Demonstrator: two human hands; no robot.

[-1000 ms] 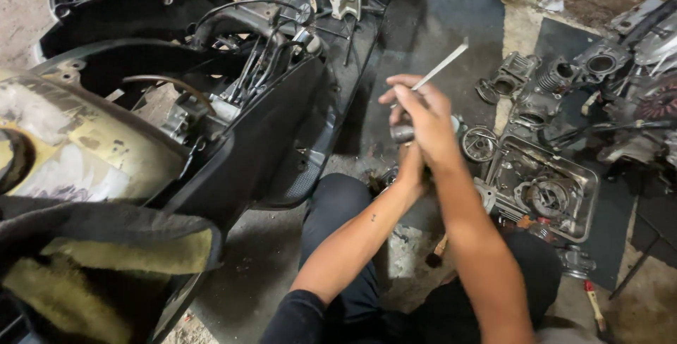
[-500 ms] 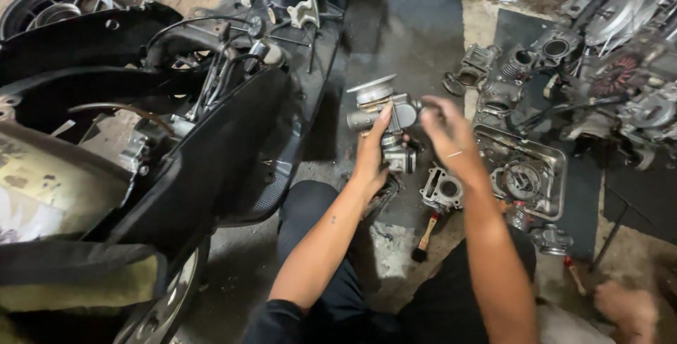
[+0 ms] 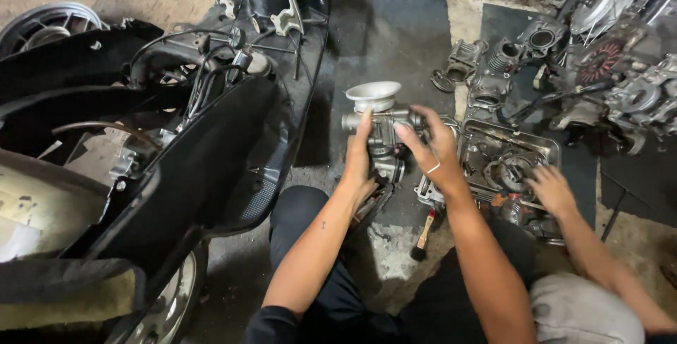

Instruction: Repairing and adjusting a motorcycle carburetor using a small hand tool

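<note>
I hold a grey metal carburettor point(image 3: 384, 129) with a round funnel-shaped top point(image 3: 373, 92) in front of me over the floor. My left hand point(image 3: 358, 157) grips its left side from below. My right hand point(image 3: 431, 148), with a ring on one finger, grips its right side with the fingers over the body. Both hands are closed on it.
A stripped black scooter point(image 3: 176, 168) fills the left. A metal tray point(image 3: 509, 158) of engine parts lies to the right, with another person's hand point(image 3: 551, 189) reaching into it. More engine parts point(image 3: 564, 69) sit at the far right. A brush point(image 3: 423, 235) lies on the stained floor.
A second ago I held a thin metal rod up in my hands; now both hands hold the carburettor, raised and turned. Another person's hand has come in at the tray.
</note>
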